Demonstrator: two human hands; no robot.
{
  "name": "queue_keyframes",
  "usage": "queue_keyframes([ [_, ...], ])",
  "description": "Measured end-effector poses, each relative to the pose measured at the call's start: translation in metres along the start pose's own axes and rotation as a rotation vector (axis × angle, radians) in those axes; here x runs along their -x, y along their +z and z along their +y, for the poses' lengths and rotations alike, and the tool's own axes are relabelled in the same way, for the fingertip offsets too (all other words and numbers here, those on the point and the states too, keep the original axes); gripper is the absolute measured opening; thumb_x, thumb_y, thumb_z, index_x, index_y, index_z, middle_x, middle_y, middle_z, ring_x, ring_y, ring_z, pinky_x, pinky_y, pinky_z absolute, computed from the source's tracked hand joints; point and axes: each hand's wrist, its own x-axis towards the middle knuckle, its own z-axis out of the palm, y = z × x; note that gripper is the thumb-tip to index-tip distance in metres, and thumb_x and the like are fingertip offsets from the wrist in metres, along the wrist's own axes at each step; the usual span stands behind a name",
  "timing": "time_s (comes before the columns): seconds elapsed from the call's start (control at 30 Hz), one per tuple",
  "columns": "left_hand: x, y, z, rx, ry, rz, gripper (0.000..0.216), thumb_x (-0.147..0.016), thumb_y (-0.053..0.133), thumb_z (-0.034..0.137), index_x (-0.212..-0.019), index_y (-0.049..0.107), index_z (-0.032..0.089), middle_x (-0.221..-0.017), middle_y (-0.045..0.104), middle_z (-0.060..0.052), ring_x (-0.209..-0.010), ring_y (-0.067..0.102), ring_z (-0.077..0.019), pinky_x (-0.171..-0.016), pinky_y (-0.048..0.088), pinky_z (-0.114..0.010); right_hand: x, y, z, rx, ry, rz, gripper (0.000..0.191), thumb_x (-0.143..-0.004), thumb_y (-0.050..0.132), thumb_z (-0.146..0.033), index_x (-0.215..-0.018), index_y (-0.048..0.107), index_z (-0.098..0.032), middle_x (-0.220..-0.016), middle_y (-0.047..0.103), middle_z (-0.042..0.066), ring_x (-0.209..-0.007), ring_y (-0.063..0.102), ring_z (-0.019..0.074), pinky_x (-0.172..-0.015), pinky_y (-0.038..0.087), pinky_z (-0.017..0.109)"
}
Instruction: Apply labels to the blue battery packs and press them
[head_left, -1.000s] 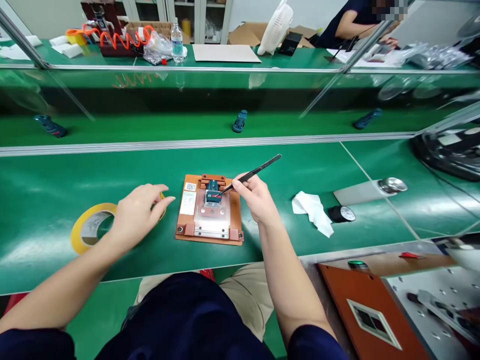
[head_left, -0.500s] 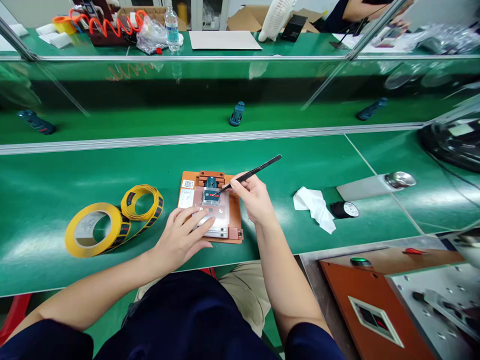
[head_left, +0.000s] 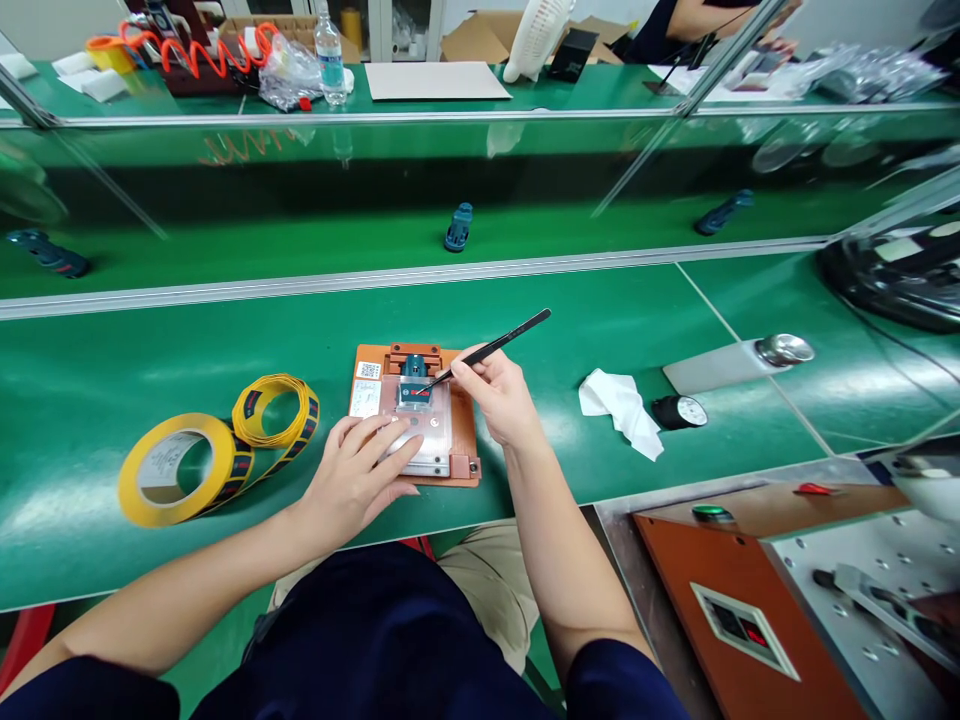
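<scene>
My right hand pinches a pair of black tweezers, their tips at a dark blue label with red and white print. That label lies in the window of a clear plate on an orange-brown fixture. Behind the window, a dark blue housing part sits in the fixture. With fingers spread, my left hand rests flat on the clear plate. To the left, a yellow roll of labels stands beside a looser coil of yellow backing strip.
Right of the fixture lie a crumpled white tissue, a black round gauge and a pale bottle with a metal cap. Blue housings, one of them the middle housing, lie beyond the metal rail. An orange-red machine box stands lower right.
The whole view has shifted slightly, so things appear a little further left. Both hands keep their places on the fixture, and the tweezer tips stay at the label.
</scene>
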Motion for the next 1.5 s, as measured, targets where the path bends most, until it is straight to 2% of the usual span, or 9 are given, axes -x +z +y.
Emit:
queue_keyframes([
  [0.53,-0.027,-0.008,-0.005,-0.022,-0.046,-0.166,0.076,-0.086,0.074,0.049,-0.144,0.045,0.01,-0.146,0.054,-0.019,-0.125,0.05,-0.0345,-0.1,0.031,-0.048,0.0,0.003,0.001,0.03,-0.02,0.01,0.027,-0.086,0.074,-0.045,-0.094,0.064,-0.021,-0.093,0.073,0.004,-0.09,0.07,0.0196,-0.087,0.055,0.036],
  [0.7,-0.033,-0.007,-0.014,0.09,-0.135,-0.158,0.082,-0.082,0.075,0.056,-0.147,0.043,0.019,-0.148,0.051,-0.016,-0.13,0.044,-0.0386,-0.107,0.03,-0.056,0.002,-0.005,-0.007,-0.136,-0.017,0.309,0.032,-0.084,0.072,-0.049,-0.097,0.059,-0.022,-0.091,0.072,0.004,-0.091,0.071,0.0205,-0.087,0.058,0.04],
  [0.83,-0.045,-0.002,-0.027,0.236,-0.318,-0.062,0.088,-0.082,0.076,0.047,-0.154,0.031,0.024,-0.144,0.051,-0.016,-0.128,0.047,-0.0355,-0.104,0.042,-0.054,0.025,-0.027,-0.007,0.316,-0.052,0.462,0.03,-0.091,0.059,-0.047,-0.107,0.057,-0.023,-0.088,0.068,0.003,-0.085,0.068,0.0214,-0.083,0.056,0.04],
  [0.93,-0.039,-0.002,-0.023,0.214,-0.192,0.169,0.088,-0.076,0.085,0.04,-0.149,0.039,0.025,-0.133,0.055,-0.014,-0.122,0.052,-0.0321,-0.103,0.047,-0.05,0.049,-0.04,0.008,0.799,-0.003,0.392,0.031,-0.095,0.049,-0.043,-0.114,0.059,-0.02,-0.086,0.065,0.006,-0.08,0.063,0.0246,-0.081,0.052,0.043],
  [1.0,-0.023,-0.004,-0.011,0.147,0.008,0.404,0.067,-0.075,0.086,0.03,-0.135,0.054,0.028,-0.121,0.058,-0.009,-0.115,0.055,-0.0274,-0.102,0.05,-0.046,0.063,-0.046,0.021,0.976,-0.031,0.349,0.034,-0.096,0.043,-0.038,-0.117,0.06,-0.017,-0.09,0.063,0.01,-0.086,0.061,0.0273,-0.084,0.051,0.046],
  [1.07,0.0,-0.006,0.003,0.146,0.242,0.505,0.038,-0.079,0.083,0.022,-0.113,0.066,0.027,-0.107,0.061,-0.005,-0.104,0.058,-0.0213,-0.1,0.053,-0.042,0.074,-0.049,0.034,1.086,-0.078,0.324,0.037,-0.097,0.04,-0.034,-0.121,0.061,-0.014,-0.096,0.06,0.014,-0.093,0.058,0.0297,-0.086,0.05,0.047],
  [1.17,0.032,-0.005,0.019,0.203,0.473,0.328,0.012,-0.086,0.074,0.016,-0.097,0.072,0.02,-0.101,0.069,-0.004,-0.098,0.062,-0.0178,-0.104,0.052,-0.042,0.083,-0.049,0.04,1.193,-0.103,0.364,0.042,-0.098,0.042,-0.034,-0.128,0.061,-0.012,-0.106,0.056,0.019,-0.102,0.052,0.034,-0.09,0.047,0.053],
  [1.27,0.047,0.001,0.022,0.28,0.445,0.115,0.02,-0.09,0.069,0.019,-0.109,0.07,0.013,-0.105,0.074,-0.009,-0.104,0.065,-0.0212,-0.104,0.052,-0.043,0.081,-0.041,0.028,1.143,-0.157,0.378,0.044,-0.098,0.047,-0.038,-0.136,0.06,-0.019,-0.118,0.054,0.019,-0.113,0.047,0.0356,-0.099,0.041,0.06],
  [1.5,0.027,0.012,0.008,0.406,0.294,0.16,0.034,-0.091,0.066,0.017,-0.125,0.061,0.013,-0.106,0.075,-0.012,-0.095,0.07,-0.0215,-0.08,0.06,-0.033,0.048,-0.007,0.001,0.707,-0.225,-0.198,0.036,-0.103,0.044,-0.04,-0.132,0.066,-0.039,-0.134,0.048,0.007,-0.133,0.04,0.0269,-0.115,0.036,0.048],
])
